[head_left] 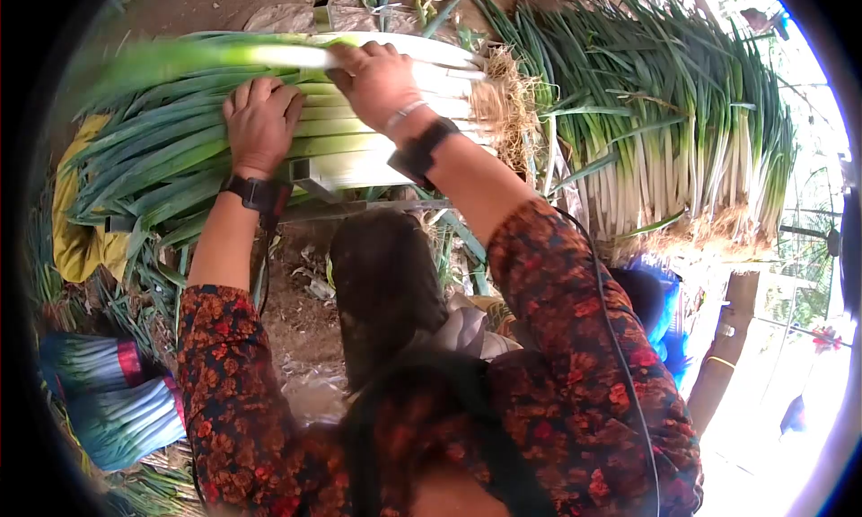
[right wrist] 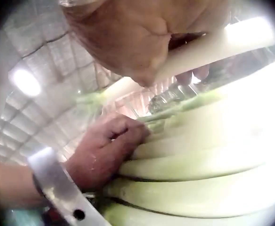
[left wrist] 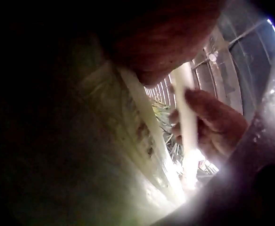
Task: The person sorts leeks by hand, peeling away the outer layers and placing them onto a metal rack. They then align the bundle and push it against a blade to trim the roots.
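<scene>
A thick pile of leeks (head_left: 346, 140) lies across in front of me, green leaves to the left and roots to the right. Above the pile's far side, my right hand (head_left: 382, 86) grips one leek (head_left: 292, 56) by its white shank, its leafy end blurred toward the left. That shank (right wrist: 194, 59) also runs under the fingers in the right wrist view. My left hand (head_left: 260, 126) rests on top of the pile where the leaves turn pale, fingers lying over the stalks. The left wrist view is mostly dark, with the right hand (left wrist: 217, 122) around the pale shank.
Metal uprights (head_left: 312, 180) and a rail edge the pile. A second large heap of leeks (head_left: 664, 113) lies to the right. Wrapped leek bundles (head_left: 126, 418) sit at lower left, below a yellow cloth (head_left: 85, 220). A wooden post (head_left: 732, 337) stands at the right.
</scene>
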Demonstrator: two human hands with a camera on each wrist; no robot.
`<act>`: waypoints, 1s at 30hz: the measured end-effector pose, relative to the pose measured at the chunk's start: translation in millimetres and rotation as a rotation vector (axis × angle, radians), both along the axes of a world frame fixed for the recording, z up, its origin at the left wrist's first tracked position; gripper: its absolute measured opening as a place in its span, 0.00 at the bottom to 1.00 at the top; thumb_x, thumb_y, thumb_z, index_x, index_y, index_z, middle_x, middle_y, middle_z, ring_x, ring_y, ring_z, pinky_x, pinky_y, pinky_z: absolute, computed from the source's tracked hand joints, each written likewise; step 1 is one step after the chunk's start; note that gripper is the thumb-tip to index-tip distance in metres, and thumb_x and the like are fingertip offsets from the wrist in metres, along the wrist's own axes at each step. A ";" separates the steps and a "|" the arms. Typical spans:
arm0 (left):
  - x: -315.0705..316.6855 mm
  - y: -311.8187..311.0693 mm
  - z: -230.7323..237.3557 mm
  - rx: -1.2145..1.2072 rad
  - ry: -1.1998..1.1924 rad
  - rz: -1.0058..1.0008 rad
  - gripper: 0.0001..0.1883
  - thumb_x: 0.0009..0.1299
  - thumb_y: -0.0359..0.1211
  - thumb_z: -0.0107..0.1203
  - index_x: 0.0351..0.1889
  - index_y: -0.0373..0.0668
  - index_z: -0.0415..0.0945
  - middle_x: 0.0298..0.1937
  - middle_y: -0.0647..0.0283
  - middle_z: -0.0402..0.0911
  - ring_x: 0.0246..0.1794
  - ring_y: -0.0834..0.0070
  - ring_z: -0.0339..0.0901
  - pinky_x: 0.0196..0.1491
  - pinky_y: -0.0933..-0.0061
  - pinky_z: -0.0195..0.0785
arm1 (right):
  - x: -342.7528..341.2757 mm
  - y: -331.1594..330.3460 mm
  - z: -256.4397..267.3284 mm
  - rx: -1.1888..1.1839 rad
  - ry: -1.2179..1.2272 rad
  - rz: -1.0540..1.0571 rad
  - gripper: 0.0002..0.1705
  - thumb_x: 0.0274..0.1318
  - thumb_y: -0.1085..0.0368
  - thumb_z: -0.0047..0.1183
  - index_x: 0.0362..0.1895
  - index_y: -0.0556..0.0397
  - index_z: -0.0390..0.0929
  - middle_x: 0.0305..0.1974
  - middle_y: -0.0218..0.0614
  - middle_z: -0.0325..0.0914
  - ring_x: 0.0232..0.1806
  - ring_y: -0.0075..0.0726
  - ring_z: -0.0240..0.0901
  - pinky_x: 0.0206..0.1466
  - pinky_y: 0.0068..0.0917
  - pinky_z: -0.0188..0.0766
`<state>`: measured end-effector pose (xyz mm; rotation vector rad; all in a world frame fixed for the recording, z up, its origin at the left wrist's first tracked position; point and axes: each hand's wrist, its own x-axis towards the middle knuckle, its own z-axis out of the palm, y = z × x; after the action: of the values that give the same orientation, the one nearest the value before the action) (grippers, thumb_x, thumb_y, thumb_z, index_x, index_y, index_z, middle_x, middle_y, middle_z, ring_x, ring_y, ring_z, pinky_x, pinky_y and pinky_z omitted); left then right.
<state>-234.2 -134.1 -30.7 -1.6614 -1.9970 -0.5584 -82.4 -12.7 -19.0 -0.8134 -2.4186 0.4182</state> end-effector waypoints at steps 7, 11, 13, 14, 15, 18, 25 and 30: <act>-1.6 -2.0 -6.8 -0.037 0.031 0.017 0.08 0.64 0.43 0.59 0.39 0.56 0.81 0.42 0.73 0.75 0.47 0.68 0.70 0.55 0.59 0.59 | 14.0 21.3 -39.2 -0.079 -0.177 0.000 0.20 0.55 0.50 0.56 0.54 0.29 0.78 0.50 0.35 0.73 0.57 0.49 0.61 0.61 0.47 0.57; -2.7 -1.5 -12.3 0.076 0.092 -0.010 0.15 0.65 0.40 0.59 0.51 0.56 0.77 0.52 0.69 0.73 0.56 0.66 0.68 0.63 0.52 0.53 | 56.4 35.2 -50.0 -0.096 -0.111 -0.021 0.19 0.52 0.49 0.59 0.50 0.30 0.81 0.52 0.34 0.72 0.58 0.49 0.60 0.63 0.45 0.56; 3.8 -1.1 -5.2 0.028 0.152 0.015 0.19 0.65 0.39 0.59 0.55 0.56 0.74 0.57 0.69 0.71 0.61 0.66 0.66 0.67 0.47 0.48 | 68.6 49.8 -57.7 0.131 -0.047 0.109 0.17 0.50 0.49 0.62 0.46 0.31 0.83 0.45 0.34 0.77 0.54 0.45 0.67 0.59 0.44 0.63; 2.2 0.5 -6.7 -0.047 0.147 0.036 0.20 0.66 0.38 0.58 0.57 0.56 0.74 0.61 0.69 0.70 0.65 0.67 0.63 0.69 0.43 0.45 | 83.8 53.6 -61.2 0.116 -0.036 0.039 0.15 0.51 0.50 0.62 0.45 0.34 0.84 0.43 0.36 0.78 0.50 0.45 0.71 0.55 0.44 0.67; 1.8 2.8 -8.4 -0.047 0.145 0.025 0.20 0.66 0.38 0.57 0.57 0.56 0.74 0.60 0.69 0.71 0.65 0.67 0.63 0.68 0.43 0.46 | 93.6 62.7 -63.7 0.050 -0.012 0.066 0.15 0.51 0.50 0.62 0.44 0.36 0.85 0.43 0.38 0.78 0.50 0.47 0.71 0.55 0.44 0.67; 0.8 7.4 -5.5 -0.064 0.153 0.005 0.16 0.67 0.37 0.54 0.53 0.53 0.77 0.55 0.67 0.76 0.62 0.67 0.67 0.70 0.46 0.46 | 110.4 72.9 -73.1 -0.060 -0.063 -0.095 0.17 0.49 0.46 0.62 0.42 0.35 0.85 0.44 0.38 0.74 0.52 0.51 0.66 0.59 0.45 0.62; -2.8 7.3 0.6 -0.190 -0.013 -0.039 0.11 0.67 0.37 0.54 0.47 0.52 0.78 0.47 0.64 0.77 0.54 0.63 0.71 0.65 0.55 0.55 | 109.3 79.2 -68.8 -0.332 -0.137 -0.119 0.21 0.43 0.50 0.68 0.37 0.49 0.84 0.33 0.42 0.82 0.36 0.42 0.79 0.44 0.36 0.75; -21.2 23.6 -13.2 -0.375 0.039 0.093 0.13 0.72 0.42 0.49 0.51 0.52 0.75 0.53 0.63 0.75 0.58 0.62 0.69 0.66 0.52 0.52 | 101.5 84.2 -36.9 -0.507 -0.473 -0.177 0.25 0.47 0.44 0.61 0.44 0.46 0.83 0.47 0.47 0.79 0.51 0.46 0.76 0.55 0.40 0.73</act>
<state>-255.4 -110.5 -43.9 -1.7579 -2.2385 -0.1192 19.0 71.6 -55.9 -1.4738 -2.6640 0.8715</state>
